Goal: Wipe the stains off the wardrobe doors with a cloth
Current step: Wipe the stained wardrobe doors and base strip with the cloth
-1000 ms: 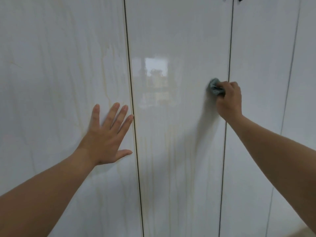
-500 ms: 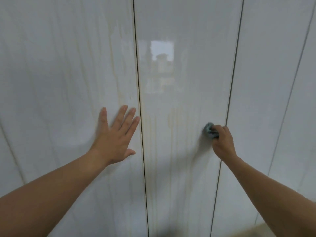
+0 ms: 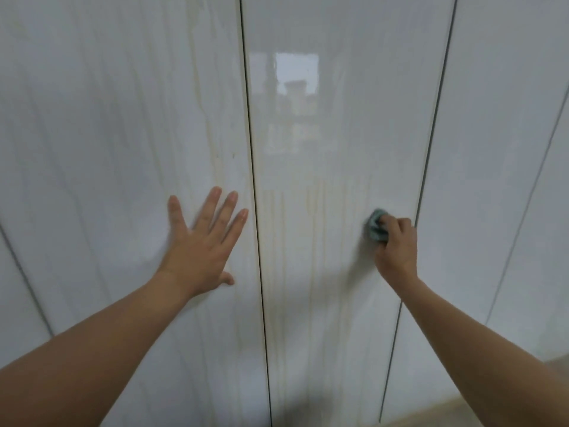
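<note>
On the middle wardrobe door (image 3: 332, 318), close to its right edge, the right hand (image 3: 398, 248) presses a small grey-blue cloth (image 3: 375, 228) against the glossy white panel. Its fingers are curled tight round the bunched cloth, so only a wad shows past the knuckles. Bunching it this way likely gives a firm pad to rub with.

The left hand (image 3: 201, 245) lies flat on the left door (image 3: 101, 134), fingers straight and spread apart, thumb out, fingertips just short of the gap between the two doors. I judge it is there to brace the body and steady that door while the other arm scrubs.

Yellowish drip stains (image 3: 312, 241) run down the middle door to the left of the cloth. More run down the left door above the flat hand, so much wiping is left. A window reflection (image 3: 295, 75) shines higher up on the middle door. All the doors in view are closed, so what the wardrobe holds is hidden.
</note>
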Tool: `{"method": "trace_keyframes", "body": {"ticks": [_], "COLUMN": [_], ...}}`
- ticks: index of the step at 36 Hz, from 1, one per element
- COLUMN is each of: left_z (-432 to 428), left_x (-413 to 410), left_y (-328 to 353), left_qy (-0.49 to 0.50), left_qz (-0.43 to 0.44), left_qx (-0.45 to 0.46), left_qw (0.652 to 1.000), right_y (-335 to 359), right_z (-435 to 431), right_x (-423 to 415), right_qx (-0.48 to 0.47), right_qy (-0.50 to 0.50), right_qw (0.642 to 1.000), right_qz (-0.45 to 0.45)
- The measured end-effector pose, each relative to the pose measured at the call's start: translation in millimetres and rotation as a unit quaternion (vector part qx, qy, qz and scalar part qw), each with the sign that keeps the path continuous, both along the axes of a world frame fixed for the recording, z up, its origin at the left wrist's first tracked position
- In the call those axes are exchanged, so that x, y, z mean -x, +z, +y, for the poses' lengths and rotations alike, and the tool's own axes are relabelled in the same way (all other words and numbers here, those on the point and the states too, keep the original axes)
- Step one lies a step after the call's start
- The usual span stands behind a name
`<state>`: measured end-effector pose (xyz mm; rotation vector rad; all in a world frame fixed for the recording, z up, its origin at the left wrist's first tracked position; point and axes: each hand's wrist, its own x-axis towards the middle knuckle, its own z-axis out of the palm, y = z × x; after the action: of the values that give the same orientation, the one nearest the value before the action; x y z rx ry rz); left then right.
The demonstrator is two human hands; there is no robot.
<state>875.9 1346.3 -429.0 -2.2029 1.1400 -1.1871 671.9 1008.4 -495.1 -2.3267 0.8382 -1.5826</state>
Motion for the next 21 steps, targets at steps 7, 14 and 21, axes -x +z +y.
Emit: {"method": "trace_keyframes", "body": {"ticks": [7, 14, 21], "left_z": [0.4, -0.7, 0.3], "left_x": [-3.7, 0.5, -0.1], "left_y": [-0.8, -1.2, 0.4], "left_qy": [-0.004, 0.007, 0.007], "left_qz": [-0.011, -0.001, 0.016], "left_qx": [-0.001, 0.001, -0.006], "left_qw": [1.000, 1.000, 1.000], "right_y": [24.8, 43.8, -24.4], "right_z": [-9.2, -8.1, 12.1], "right_x": [14.7, -2.4, -1.5], "right_qx": [-0.003, -0.029, -0.084], "right_qy": [0.029, -0.017, 0.006], "right_qw": [1.000, 0.998, 0.996], "right_qz": [-0.010, -0.047, 0.032]}}
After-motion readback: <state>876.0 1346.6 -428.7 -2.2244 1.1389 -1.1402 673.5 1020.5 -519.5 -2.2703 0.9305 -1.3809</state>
